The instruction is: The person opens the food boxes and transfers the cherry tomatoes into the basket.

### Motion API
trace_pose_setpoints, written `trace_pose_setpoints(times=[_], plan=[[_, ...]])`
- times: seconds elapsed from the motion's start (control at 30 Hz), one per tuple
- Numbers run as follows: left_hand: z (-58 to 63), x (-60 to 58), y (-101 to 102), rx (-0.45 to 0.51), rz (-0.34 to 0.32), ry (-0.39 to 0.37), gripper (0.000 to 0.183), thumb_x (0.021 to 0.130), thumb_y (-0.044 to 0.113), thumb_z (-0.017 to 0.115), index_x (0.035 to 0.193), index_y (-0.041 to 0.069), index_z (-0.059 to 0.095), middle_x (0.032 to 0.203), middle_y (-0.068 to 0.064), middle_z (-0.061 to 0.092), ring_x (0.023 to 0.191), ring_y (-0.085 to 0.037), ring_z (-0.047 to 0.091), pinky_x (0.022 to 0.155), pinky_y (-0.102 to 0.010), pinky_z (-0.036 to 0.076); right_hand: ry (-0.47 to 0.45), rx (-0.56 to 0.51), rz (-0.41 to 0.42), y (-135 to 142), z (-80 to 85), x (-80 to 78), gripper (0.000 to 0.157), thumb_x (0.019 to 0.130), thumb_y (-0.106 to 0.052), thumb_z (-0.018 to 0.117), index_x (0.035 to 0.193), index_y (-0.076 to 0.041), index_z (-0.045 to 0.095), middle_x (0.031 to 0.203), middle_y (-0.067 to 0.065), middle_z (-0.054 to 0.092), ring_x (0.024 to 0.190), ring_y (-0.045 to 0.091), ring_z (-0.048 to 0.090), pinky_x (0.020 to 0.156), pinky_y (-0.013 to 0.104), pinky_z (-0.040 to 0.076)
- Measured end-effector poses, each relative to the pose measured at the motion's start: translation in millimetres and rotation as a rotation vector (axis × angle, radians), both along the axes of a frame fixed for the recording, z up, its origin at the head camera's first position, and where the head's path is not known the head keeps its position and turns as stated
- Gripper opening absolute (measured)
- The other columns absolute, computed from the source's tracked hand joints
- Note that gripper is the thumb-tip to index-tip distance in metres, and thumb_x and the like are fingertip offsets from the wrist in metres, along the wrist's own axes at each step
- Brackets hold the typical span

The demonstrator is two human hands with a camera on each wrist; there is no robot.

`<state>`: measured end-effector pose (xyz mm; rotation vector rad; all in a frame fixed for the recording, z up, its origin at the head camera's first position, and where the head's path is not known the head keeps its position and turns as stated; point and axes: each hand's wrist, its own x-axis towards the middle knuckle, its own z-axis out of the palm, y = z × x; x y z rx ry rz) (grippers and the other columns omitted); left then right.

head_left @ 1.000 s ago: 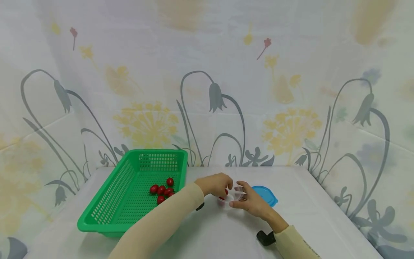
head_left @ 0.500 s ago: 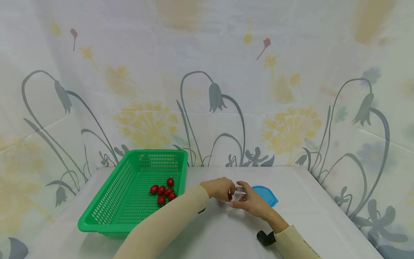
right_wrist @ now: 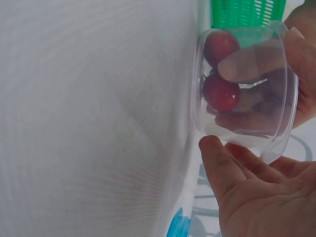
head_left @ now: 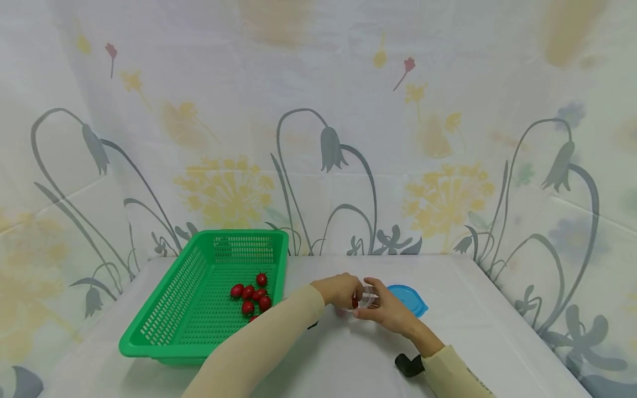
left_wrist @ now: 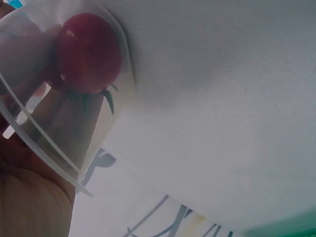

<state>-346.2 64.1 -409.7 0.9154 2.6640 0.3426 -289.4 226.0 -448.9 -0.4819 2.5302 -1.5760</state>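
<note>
A small clear plastic container [right_wrist: 256, 89] stands on the white cloth with two cherry tomatoes showing through its wall. My left hand [head_left: 340, 290] reaches over its rim, fingers inside. In the right wrist view, one tomato [right_wrist: 221, 93] lies between the left thumb and fingertips, and another tomato [right_wrist: 220, 48] sits beside it. The left wrist view shows a tomato [left_wrist: 90, 53] with its green stem close against the clear wall. My right hand [head_left: 390, 312] holds the container from the right side, thumb in front and fingers behind.
A green plastic basket [head_left: 169, 351] on the left holds several cherry tomatoes [head_left: 249, 293], partly hidden by the left sleeve. Behind the right hand lies a blue lid [head_left: 410, 301]. A floral cloth [head_left: 318, 182] hangs at the table's back edge.
My left hand has moved slightly right and down, deeper into the container. More tomatoes in the basket show past the left sleeve. The right hand stays in place.
</note>
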Motion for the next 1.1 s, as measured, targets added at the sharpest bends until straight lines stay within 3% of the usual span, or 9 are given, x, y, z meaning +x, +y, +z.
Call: trace_pose_setpoints(times=[0.63,1.1], plan=[[4.8,2.2,-2,0.033,-0.002,-0.004,0.013,0.083,0.006,0.073,0.093,0.013,0.069,0.079,0.005,0.059,0.071,-0.01,0.055,0.063,-0.021,0.049,-0.008,-0.002,0.005,0,-0.2,-1.1,0.089,0.082,-0.029,0.076,0.148,-0.006,0.023,0.147,0.022,0.031,0.113,0.031,0.057,0.084,0.041,0.051],[29.8,6.4,-9,0.118,-0.046,-0.014,0.02,0.084,0.004,0.072,0.102,0.012,0.069,0.086,0.005,0.06,0.076,-0.011,0.057,0.061,-0.019,0.051,-0.016,0.003,-0.025,0,-3.0,-4.2,0.085,0.079,-0.032,0.078,0.145,-0.013,0.028,0.148,0.018,0.03,0.113,0.032,0.055,0.086,0.042,0.051]])
